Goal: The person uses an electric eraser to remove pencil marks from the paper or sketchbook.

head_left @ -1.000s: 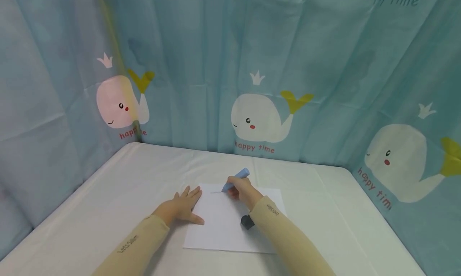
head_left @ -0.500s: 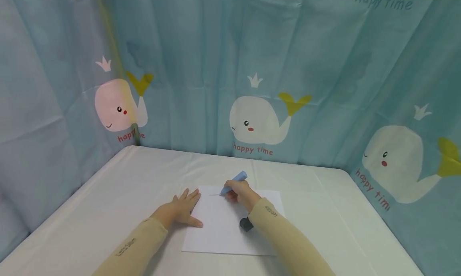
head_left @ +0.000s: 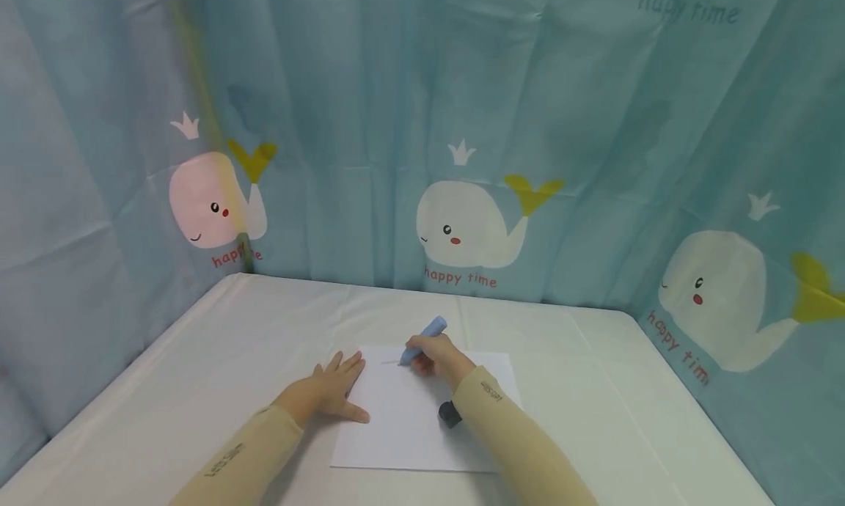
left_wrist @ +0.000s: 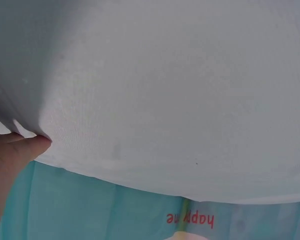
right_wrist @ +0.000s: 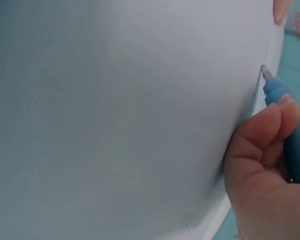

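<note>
A sheet of white paper (head_left: 403,447) lies on the table. My right hand (head_left: 436,353) grips a blue marker (head_left: 432,328), its fingers and thumb curled round the barrel. In the right wrist view the grey tip of the marker (right_wrist: 296,145) meets the paper. A short thin line (head_left: 389,361) runs on the upper left of the sheet, ending by the tip. My left hand (head_left: 333,390) rests on the paper's left edge with fingers spread straight. Only some fingers of the left hand (left_wrist: 20,150) show in the left wrist view.
A white cloth covers the table (head_left: 594,389). Blue curtains (head_left: 356,125) printed with whales hang behind it and at both sides. A small black object (head_left: 450,414) sits by my right cuff, over the paper.
The marker tip has moved very slightly toward me on the paper, with the right hand following. The left hand stays put. The whole head view has shifted a little.
</note>
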